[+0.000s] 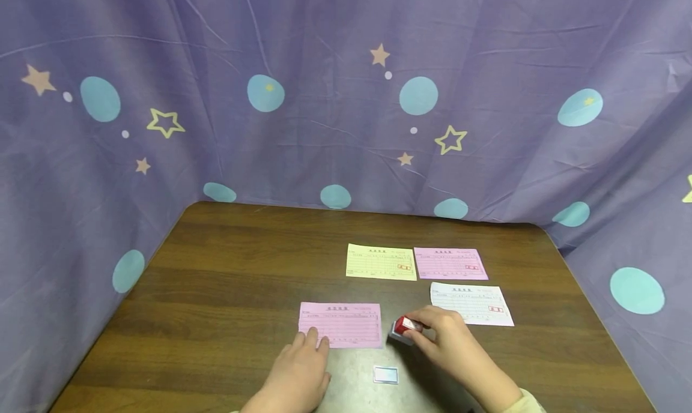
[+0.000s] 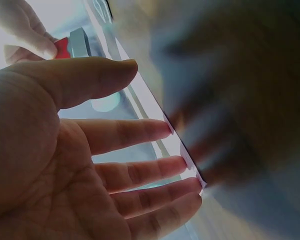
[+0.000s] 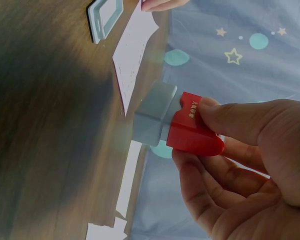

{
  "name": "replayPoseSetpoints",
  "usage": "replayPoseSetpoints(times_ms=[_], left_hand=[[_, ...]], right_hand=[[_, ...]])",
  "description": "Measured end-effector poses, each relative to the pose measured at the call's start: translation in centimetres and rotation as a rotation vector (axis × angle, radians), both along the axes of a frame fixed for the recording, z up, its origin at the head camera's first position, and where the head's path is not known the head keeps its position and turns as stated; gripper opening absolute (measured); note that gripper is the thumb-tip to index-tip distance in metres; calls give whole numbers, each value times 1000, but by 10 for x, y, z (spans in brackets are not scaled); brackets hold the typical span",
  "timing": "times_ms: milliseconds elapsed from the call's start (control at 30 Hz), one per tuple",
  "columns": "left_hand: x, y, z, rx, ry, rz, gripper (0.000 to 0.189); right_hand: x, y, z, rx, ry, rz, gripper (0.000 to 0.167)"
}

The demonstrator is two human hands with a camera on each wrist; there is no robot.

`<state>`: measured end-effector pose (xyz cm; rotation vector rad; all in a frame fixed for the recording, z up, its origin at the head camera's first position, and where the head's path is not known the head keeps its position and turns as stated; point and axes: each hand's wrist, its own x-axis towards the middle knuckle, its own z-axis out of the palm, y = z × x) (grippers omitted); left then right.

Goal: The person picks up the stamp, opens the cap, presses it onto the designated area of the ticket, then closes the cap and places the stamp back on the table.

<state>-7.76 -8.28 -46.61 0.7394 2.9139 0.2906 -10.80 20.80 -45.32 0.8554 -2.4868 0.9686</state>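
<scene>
Between the thumb and fingers of my right hand is a self-inking stamp with a red grip and a pale grey base. It is just right of a pink receipt slip on the table. My left hand rests its fingertips on the slip's lower left part, fingers extended. No red mark shows on the visible part of this slip. Below it, between the hands, lies a small pale rectangular stamp cap, its hollow rim visible in the right wrist view.
Farther back on the wooden table lie a yellow slip, another pink slip and a white slip, each with a red rectangular mark. A purple curtain with stars and dots hangs behind the table.
</scene>
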Motion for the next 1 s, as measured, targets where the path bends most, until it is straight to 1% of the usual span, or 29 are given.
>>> replayPoseSetpoints(times_ms=[200, 333, 500, 733, 1000], left_hand=[[3, 8, -2, -13, -12, -5, 62], [4, 13, -3, -14, -11, -14, 63], [6, 18, -3, -15, -26, -27, 64], [7, 23, -3, -35, 4, -49, 64], [7, 29, -1, -47, 5, -58, 63]], right_hand=[[1, -2, -2, 14, -32, 8, 22], [1, -3, -4, 28, -35, 10, 21], [0, -8, -6, 36, -29, 22, 21], [-3, -13, -9, 69, -10, 26, 22], [-3, -15, -10, 109, -78, 29, 21]])
